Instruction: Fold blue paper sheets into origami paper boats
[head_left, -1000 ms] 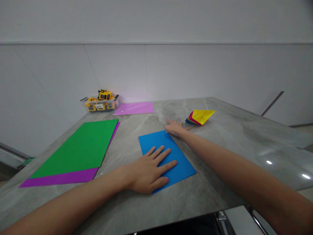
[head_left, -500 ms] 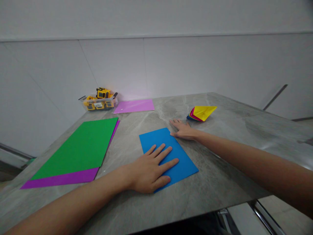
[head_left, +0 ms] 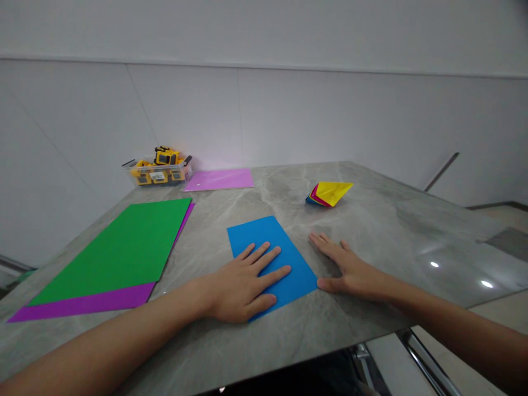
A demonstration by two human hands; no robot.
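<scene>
A sheet of blue paper lies flat on the grey table, its long right edge straight like a fold. My left hand rests on it, palm down with fingers spread, covering its lower left part. At the sheet's near right corner, the thumb of my right hand touches the edge. The other right fingers stretch forward over the tabletop, and that hand holds nothing. Beyond the right hand sits a stack of folded paper shapes, yellow on top with pink and blue layers showing underneath.
Large green paper overlaps purple paper on the left. A pink sheet lies at the back, beside a clear plastic box of yellow toy vehicles. A pale wall stands behind the table.
My right hand has slid toward me along the blue paper's right edge, from its far corner to its near right corner. My left hand stays on the sheet. The view has shifted slightly.
</scene>
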